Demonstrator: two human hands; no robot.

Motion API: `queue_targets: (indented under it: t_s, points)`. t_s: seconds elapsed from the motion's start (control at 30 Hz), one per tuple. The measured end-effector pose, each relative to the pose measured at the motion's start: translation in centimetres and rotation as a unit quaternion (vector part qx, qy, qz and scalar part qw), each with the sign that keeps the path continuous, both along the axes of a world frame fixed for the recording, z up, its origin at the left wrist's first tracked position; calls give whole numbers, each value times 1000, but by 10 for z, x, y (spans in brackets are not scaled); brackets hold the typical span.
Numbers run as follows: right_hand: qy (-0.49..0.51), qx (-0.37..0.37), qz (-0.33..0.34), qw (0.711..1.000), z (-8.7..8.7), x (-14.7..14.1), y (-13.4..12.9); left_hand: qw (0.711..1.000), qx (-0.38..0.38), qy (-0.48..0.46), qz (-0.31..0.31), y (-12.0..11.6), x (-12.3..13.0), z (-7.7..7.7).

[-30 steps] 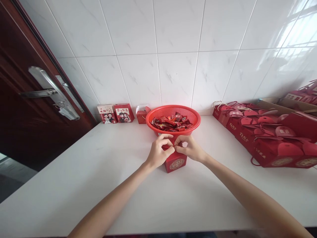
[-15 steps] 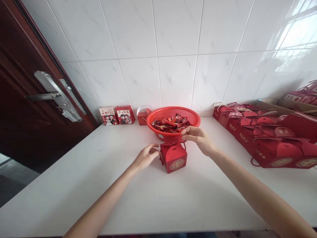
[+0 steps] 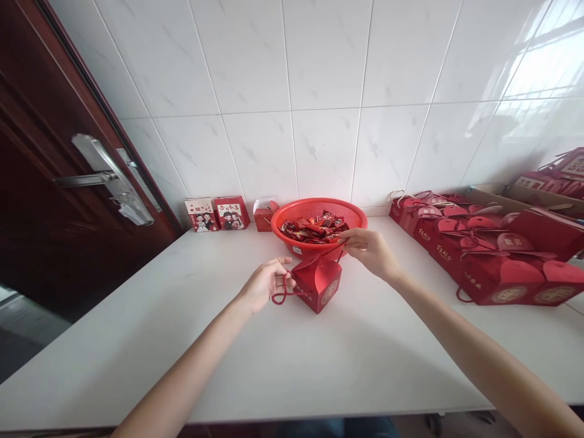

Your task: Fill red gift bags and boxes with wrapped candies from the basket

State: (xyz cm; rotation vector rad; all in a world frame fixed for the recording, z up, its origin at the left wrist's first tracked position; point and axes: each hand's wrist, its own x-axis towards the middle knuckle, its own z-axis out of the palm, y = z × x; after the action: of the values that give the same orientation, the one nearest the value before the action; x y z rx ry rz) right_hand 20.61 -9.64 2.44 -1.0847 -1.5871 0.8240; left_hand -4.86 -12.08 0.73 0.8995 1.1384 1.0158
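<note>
A small red gift box (image 3: 314, 285) with a gold emblem and rounded top flaps stands on the white table, one corner toward me. My left hand (image 3: 269, 283) pinches a dark red cord (image 3: 283, 297) that loops out at the box's left side. Above the box's back right, my right hand (image 3: 367, 248) is closed on the cord on that side, close to the basket's rim. Right behind the box is a red plastic basket (image 3: 319, 203) full of red-wrapped sweets (image 3: 314, 229).
Rows of red gift boxes (image 3: 488, 255) cover the table's right side, with an open cardboard box (image 3: 497, 201) behind. Two cards with cartoon couples (image 3: 232, 214) and a small red box (image 3: 264, 218) line the tiled wall. A dark door with a metal handle (image 3: 104, 176) is at left.
The box has turned so a corner faces me. My left hand has taken hold of the cord and pulled a loop out leftward. My right hand has closed on the other cord.
</note>
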Motion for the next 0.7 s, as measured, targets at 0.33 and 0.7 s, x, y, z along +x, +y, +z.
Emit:
queue_targets:
  t_s: [0.33, 0.7]
  points:
    - [-222, 16, -147, 964, 19, 0, -2, 991, -35, -131, 13, -10, -11, 49]
    - [117, -147, 131, 973, 49, -21, -17, 986, 59, -85, -127, -12, 36, 90]
